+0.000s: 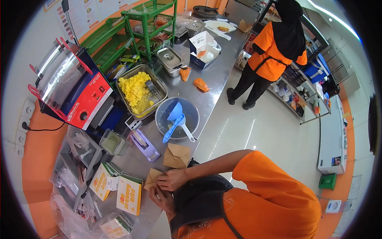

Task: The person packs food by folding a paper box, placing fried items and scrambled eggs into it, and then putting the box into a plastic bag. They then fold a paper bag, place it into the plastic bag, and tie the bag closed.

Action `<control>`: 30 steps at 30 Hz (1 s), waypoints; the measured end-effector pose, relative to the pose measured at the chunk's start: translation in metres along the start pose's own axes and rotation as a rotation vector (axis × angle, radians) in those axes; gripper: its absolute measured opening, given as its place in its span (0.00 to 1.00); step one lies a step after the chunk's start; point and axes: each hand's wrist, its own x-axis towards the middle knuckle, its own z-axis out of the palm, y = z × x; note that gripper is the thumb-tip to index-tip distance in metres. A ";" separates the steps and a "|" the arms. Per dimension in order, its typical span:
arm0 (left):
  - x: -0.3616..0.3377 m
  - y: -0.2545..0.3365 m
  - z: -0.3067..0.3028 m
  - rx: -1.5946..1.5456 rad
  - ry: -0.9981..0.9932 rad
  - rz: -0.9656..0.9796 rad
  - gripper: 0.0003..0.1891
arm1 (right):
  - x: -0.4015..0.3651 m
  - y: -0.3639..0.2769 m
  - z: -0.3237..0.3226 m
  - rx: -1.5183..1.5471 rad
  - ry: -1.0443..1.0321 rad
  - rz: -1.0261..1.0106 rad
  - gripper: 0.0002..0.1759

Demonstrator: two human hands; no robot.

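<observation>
Over the near edge of the steel table, my right hand (173,180) has its fingers closed on the top of a small brown paper box (151,178). Pressed close below it, my left hand (163,200) grips the lower edge of the same box, its fingers bent. My hands hide part of the box. A second brown paper box (177,155), folded closed, stands just beyond my right hand. Printed white and yellow cartons (129,195) lie in front of my left hand. A purple tape dispenser (145,145) is nearby.
A basin (191,134) holds a blue scoop (175,112) and a white-handled one. Beyond are a tray of yellow food (135,89), a red-fronted cup sealer (85,105), green racks (149,30) and a grey bin (89,159). Another person (270,51) stands across the aisle by shelves.
</observation>
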 end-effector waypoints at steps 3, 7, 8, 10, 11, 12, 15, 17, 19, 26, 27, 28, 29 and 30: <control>0.001 0.005 0.000 0.000 0.009 -0.031 0.21 | 0.002 0.005 -0.003 -0.019 0.027 -0.059 0.17; 0.010 0.016 -0.009 0.010 -0.025 -0.057 0.19 | -0.001 0.007 0.002 -0.036 0.023 -0.077 0.17; 0.012 0.017 -0.010 0.004 -0.018 -0.062 0.19 | -0.001 0.008 0.003 -0.039 0.019 -0.082 0.17; 0.013 0.020 -0.011 -0.013 -0.005 -0.075 0.18 | -0.002 0.008 0.003 -0.030 0.049 -0.068 0.17; 0.014 0.021 -0.011 -0.007 -0.007 -0.085 0.18 | -0.002 0.009 0.003 -0.027 0.061 -0.060 0.17; 0.014 0.022 -0.011 0.000 -0.010 -0.096 0.17 | -0.002 0.008 0.002 -0.038 0.084 -0.056 0.17; 0.011 0.022 -0.006 0.017 0.029 -0.126 0.15 | -0.003 0.008 0.001 -0.056 0.123 -0.043 0.17; 0.007 0.022 -0.002 0.020 0.049 -0.165 0.15 | -0.005 0.007 0.004 -0.049 0.113 -0.032 0.16; 0.009 0.030 -0.002 0.018 0.052 -0.229 0.16 | -0.005 0.008 0.006 -0.025 0.105 -0.054 0.16; 0.007 0.045 0.006 -0.096 0.107 -0.397 0.19 | 0.001 0.015 0.015 0.014 0.175 -0.154 0.17; 0.006 0.043 0.007 -0.089 0.093 -0.379 0.19 | 0.001 0.016 0.017 0.027 0.171 -0.162 0.16; 0.003 0.039 0.007 -0.080 0.079 -0.363 0.19 | 0.001 0.016 0.020 0.027 0.172 -0.173 0.16; 0.001 0.036 0.007 -0.070 0.066 -0.348 0.19 | 0.001 0.017 0.023 0.032 0.175 -0.172 0.14; 0.002 0.036 0.007 -0.128 0.074 -0.389 0.19 | 0.001 0.018 0.024 0.039 0.178 -0.171 0.13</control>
